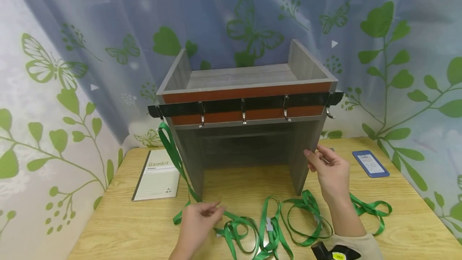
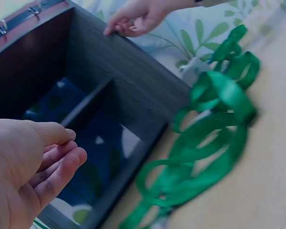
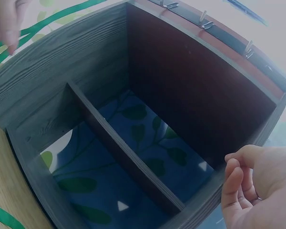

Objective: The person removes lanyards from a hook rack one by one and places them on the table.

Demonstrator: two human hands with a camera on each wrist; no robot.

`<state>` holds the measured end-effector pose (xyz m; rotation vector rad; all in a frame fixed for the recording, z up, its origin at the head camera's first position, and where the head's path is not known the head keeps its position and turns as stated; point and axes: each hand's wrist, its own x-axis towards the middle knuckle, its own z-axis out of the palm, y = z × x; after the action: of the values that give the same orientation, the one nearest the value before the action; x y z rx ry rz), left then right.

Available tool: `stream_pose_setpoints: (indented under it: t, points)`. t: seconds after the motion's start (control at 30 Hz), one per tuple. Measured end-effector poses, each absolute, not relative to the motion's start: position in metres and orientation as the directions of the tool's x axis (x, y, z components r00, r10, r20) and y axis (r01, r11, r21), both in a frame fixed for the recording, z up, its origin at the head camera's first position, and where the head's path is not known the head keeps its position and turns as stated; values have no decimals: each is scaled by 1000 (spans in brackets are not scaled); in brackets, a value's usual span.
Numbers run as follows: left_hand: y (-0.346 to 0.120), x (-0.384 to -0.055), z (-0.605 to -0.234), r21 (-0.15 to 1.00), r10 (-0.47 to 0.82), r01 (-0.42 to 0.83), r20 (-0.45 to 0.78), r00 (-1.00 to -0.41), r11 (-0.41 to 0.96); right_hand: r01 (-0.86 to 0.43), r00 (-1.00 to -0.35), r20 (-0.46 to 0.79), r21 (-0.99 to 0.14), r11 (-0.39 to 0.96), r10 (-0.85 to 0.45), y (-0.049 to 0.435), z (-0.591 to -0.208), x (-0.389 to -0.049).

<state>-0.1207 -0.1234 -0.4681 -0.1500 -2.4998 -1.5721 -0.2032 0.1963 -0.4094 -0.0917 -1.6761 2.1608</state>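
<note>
A grey wooden rack (image 1: 243, 76) stands on the table, a black hook rail (image 1: 223, 105) across its red front. From the leftmost hook hangs a green lanyard (image 1: 169, 143), running down behind my left hand (image 1: 198, 226). The left fingers are loosely bent, with nothing visible between them. My right hand (image 1: 333, 171) holds the front edge of the rack's right side panel (image 1: 304, 147), thumb at the edge and fingers along the outer side; the exact contact is partly hidden. Several green lanyards (image 1: 272, 232) lie in loops between and beside my hands.
A notebook (image 1: 157, 177) lies left of the rack. A blue card holder (image 1: 371, 163) is at the table's right. Behind stands a curtain (image 1: 213, 15) printed with leaves and butterflies. The other metal hooks (image 1: 243, 113) hold nothing.
</note>
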Motion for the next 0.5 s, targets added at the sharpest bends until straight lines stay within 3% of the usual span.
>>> stream_pose_setpoints:
  t: [0.23, 0.5]
  points:
    - [-128, -136, -438, 875, -70, 233, 288, -955, 425, -273, -914, 189, -941, -199, 360, 196, -409, -204]
    - [-135, -141, -403, 840, -146, 380, 463, -874, 388, -285, -908, 201, -940, -189, 368, 196, -411, -206]
